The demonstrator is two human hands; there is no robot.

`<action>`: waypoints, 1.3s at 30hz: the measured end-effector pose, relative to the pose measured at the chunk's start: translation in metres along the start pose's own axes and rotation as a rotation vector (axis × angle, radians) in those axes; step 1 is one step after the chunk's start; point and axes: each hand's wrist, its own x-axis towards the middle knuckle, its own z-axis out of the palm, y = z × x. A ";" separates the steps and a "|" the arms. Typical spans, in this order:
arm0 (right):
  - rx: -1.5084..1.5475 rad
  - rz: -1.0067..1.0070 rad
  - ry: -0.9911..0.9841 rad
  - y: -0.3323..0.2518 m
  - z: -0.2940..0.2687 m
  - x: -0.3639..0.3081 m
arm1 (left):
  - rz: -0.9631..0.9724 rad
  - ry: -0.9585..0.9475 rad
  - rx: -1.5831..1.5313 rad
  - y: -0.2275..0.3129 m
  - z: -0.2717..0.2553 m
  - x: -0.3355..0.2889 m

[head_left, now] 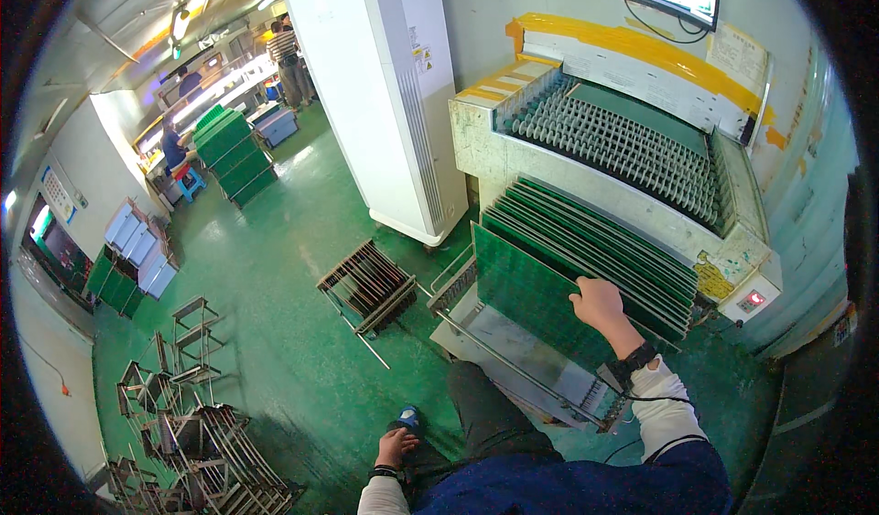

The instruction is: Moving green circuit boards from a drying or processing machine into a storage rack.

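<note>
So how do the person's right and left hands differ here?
The right hand grips the upper edge of a green board; the left hand is low, away from the boards. The right hand's wrist has a wide black strap; the left hand's, a narrower dark band. Both have white sleeves.

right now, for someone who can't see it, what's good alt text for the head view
A person's right hand grips the upper edge of the front green board in a metal rack of boards, beside a machine with rollers. The left hand is near the person's legs; more metal racks sit on the green floor.
</note>
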 end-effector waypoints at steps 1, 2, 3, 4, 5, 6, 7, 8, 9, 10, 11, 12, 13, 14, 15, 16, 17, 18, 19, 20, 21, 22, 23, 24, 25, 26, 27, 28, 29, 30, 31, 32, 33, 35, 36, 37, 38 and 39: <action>0.002 0.001 -0.003 0.000 0.000 0.000 | 0.003 0.000 -0.002 0.000 0.000 -0.001; 0.004 -0.005 0.004 0.000 0.001 0.000 | 0.006 0.001 -0.005 0.001 0.000 -0.002; 0.006 -0.011 0.010 0.002 0.002 0.001 | 0.006 0.004 -0.001 0.001 0.001 -0.002; 0.007 -0.017 0.017 0.003 0.004 0.001 | 0.006 0.007 0.003 0.001 0.001 -0.003; 0.012 -0.022 0.016 0.003 0.004 0.002 | 0.006 0.010 0.007 0.002 0.001 -0.004; 0.017 -0.026 0.014 0.004 0.004 0.001 | -0.001 0.010 0.007 0.002 0.002 -0.004; 0.021 -0.028 0.014 0.004 0.003 0.001 | -0.009 0.010 0.008 0.004 0.003 -0.005; 0.041 -0.044 0.038 0.006 0.005 0.002 | -0.016 0.009 0.011 0.006 0.004 -0.005; 0.057 -0.057 0.057 0.007 0.007 0.000 | -0.002 -0.001 0.008 0.005 0.004 -0.004; 0.072 -0.067 0.076 0.009 0.007 -0.003 | 0.011 -0.011 0.007 0.005 0.005 -0.002; 0.076 -0.085 0.072 0.010 0.005 -0.004 | 0.025 -0.023 0.007 0.005 0.005 -0.002; 0.079 -0.092 0.066 0.011 0.000 -0.003 | 0.015 -0.041 -0.007 0.003 0.003 -0.002; 0.084 -0.107 0.066 0.009 -0.008 0.001 | 0.015 -0.056 -0.026 0.004 0.002 -0.001; 0.069 -0.118 0.096 0.007 -0.020 0.004 | 0.013 -0.073 -0.043 0.005 0.001 0.001; 0.052 -0.130 0.122 0.002 -0.036 0.005 | 0.009 -0.069 -0.038 0.005 0.000 0.000; 0.036 -0.139 0.145 -0.002 -0.054 0.005 | 0.002 -0.064 -0.031 0.006 -0.001 -0.002; 0.027 -0.125 0.130 -0.006 -0.079 0.005 | -0.001 -0.061 -0.025 0.008 -0.002 -0.004; -0.003 -0.139 0.105 -0.005 -0.102 0.008 | -0.008 -0.052 -0.013 0.008 -0.003 -0.004; 0.011 -0.146 0.139 -0.003 -0.124 0.006 | -0.014 -0.044 -0.001 0.009 -0.003 -0.004; -0.004 -0.145 0.167 0.009 -0.139 0.010 | -0.017 -0.038 0.012 0.011 -0.001 -0.003; 0.022 -0.177 0.234 0.007 -0.159 0.007 | -0.010 -0.025 0.012 0.011 -0.001 -0.005; -0.036 -0.149 0.216 0.029 -0.177 0.011 | -0.007 -0.034 0.024 0.013 0.005 -0.005; 0.075 -0.108 0.191 0.049 -0.192 0.013 | -0.007 -0.032 0.033 0.013 0.007 -0.007; 0.181 -0.175 0.286 0.059 -0.204 0.014 | -0.009 -0.026 0.029 0.014 0.005 -0.009; 0.253 -0.042 0.273 0.076 -0.217 0.014 | -0.011 -0.034 0.028 0.016 0.008 -0.009; 0.550 -0.006 0.311 0.100 -0.218 0.019 | -0.014 -0.039 0.026 0.017 0.009 -0.009; 0.848 0.025 0.345 0.102 -0.222 0.021 | -0.001 -0.065 0.005 0.016 0.006 -0.008; 1.077 0.053 0.373 0.103 -0.221 0.021 | 0.011 -0.091 -0.017 0.015 0.001 -0.008; 1.306 0.081 0.399 0.103 -0.220 0.018 | 0.024 -0.118 -0.038 0.013 0.000 -0.006; 1.538 0.116 0.421 0.101 -0.218 0.015 | 0.013 -0.102 -0.035 0.014 0.001 -0.006; 1.611 0.119 0.414 0.108 -0.213 0.020 | 0.002 -0.085 -0.032 0.014 0.002 -0.007; 1.684 0.122 0.407 0.119 -0.202 0.029 | -0.009 -0.069 -0.029 0.014 0.004 -0.006; 1.764 0.129 0.394 0.128 -0.186 0.041 | -0.006 -0.057 -0.009 0.015 0.005 -0.008; 1.825 0.118 0.325 0.136 -0.162 0.056 | 0.006 -0.054 0.036 0.015 0.006 -0.006; 1.856 0.106 0.286 0.138 -0.150 0.067 | -0.011 -0.049 0.005 0.015 0.004 -0.002; 1.887 0.098 0.249 0.138 -0.139 0.075 | -0.030 -0.043 -0.024 0.012 0.000 0.002; 1.890 0.163 0.324 0.136 -0.127 0.086 | -0.049 -0.038 -0.052 0.008 -0.006 0.005; 1.923 0.166 0.357 0.150 -0.111 0.097 | -0.032 -0.070 -0.052 0.007 -0.006 0.008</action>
